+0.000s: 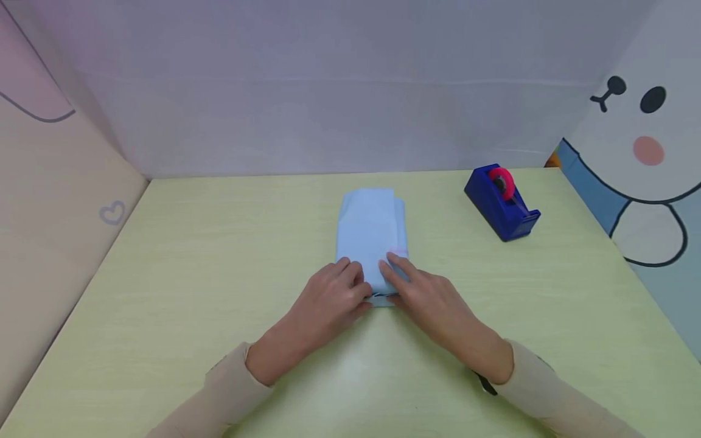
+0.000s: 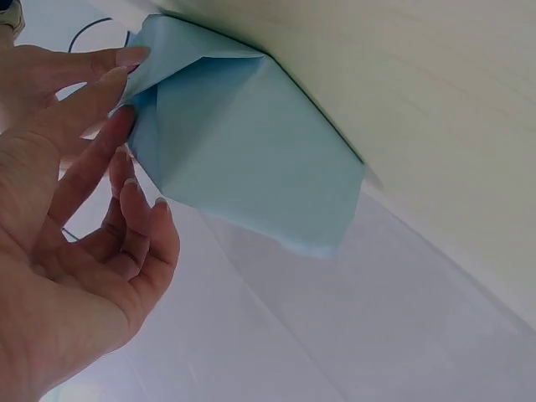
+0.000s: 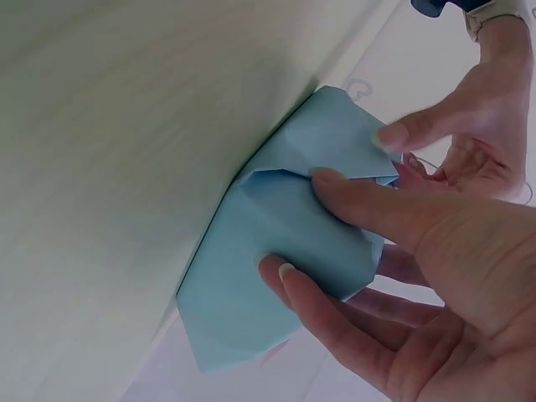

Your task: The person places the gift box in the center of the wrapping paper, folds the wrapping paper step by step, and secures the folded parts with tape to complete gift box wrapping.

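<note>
Beige sleeves (image 1: 238,383) slant inward as folded light-blue paper (image 1: 364,234) lies on the table (image 1: 191,255) left of the tape dispenser (image 1: 491,205) (blue, with a red ring (image 1: 509,184)), left hand (image 1: 331,298) pinching its edge, right hand (image 1: 432,298) gripping between thumb and fingers.

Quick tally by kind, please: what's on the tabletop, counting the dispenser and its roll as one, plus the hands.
Folded light-blue paper piece: 1
Blue tape dispenser with red roll: 1
Hands, left hand and right hand: 2
Total: 4
</note>
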`<state>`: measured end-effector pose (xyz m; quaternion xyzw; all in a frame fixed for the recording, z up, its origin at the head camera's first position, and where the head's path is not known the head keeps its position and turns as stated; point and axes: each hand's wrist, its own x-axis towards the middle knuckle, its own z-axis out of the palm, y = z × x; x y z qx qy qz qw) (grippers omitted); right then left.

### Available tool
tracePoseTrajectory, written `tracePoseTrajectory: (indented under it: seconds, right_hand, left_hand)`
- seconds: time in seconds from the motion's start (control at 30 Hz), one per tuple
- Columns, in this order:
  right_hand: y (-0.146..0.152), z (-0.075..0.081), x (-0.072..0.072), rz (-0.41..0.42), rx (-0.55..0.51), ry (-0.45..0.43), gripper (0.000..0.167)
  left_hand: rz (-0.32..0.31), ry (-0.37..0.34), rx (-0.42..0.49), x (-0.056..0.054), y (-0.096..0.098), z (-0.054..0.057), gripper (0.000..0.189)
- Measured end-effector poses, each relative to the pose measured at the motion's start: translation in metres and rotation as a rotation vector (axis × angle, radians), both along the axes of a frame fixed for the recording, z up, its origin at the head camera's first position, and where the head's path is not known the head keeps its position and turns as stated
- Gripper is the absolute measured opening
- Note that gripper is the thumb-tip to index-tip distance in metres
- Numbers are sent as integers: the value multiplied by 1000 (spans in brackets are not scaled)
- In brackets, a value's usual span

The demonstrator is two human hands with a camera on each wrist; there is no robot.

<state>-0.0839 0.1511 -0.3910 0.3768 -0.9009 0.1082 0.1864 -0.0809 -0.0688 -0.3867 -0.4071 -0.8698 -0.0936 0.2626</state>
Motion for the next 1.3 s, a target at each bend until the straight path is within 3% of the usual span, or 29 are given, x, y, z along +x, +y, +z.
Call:
tracePoseTrajectory:
  seconds: [0.2,0.67,0.97,1.1,1.3]
  right_hand:
    - [1,-2,-2,6,-1,21,60]
    - [2,0,-5,28,-8,25,62]
    - [4,0,-12,54,-26,12,60]
    - [7,0,-16,89,-36,0,60]
    - [21,9,-22,199,-24,-183,66]
  left_hand:
    - [14,23,-49,-1,-1,-3,14]
    - [-21,74,36,-8,-3,-4,18]
    - [63,-93,-33,-8,-14,1,52]
    - [72,-172,-20,-10,-17,0,54]
    - [69,-229,1,-10,-16,-1,52]
